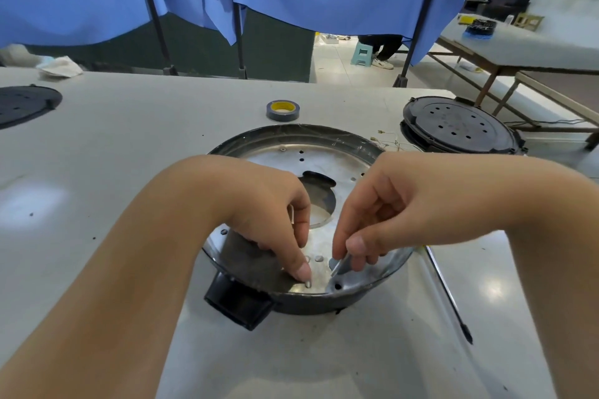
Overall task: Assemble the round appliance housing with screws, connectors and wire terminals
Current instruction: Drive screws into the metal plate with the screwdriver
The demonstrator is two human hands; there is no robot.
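Note:
The round housing (324,139) lies on the table before me, a dark ring around a shiny metal plate with a large centre hole and a black plug socket (238,303) at its near rim. My left hand (275,220) reaches into the near part and its fingertips pinch a small screw (308,284) standing on the plate. My right hand (372,214) pinches a thin flat metal strip (338,266) that slants down to the plate beside a hole (338,286). A loose bundle of thin wires with terminals (389,141) lies at the housing's far right rim.
A black perforated round cover (460,125) lies at the right, another black disc (22,104) at the far left. A roll of grey tape (283,110) stands behind the housing. A long screwdriver (449,295) lies on the table at the right. Blue cloth hangs behind.

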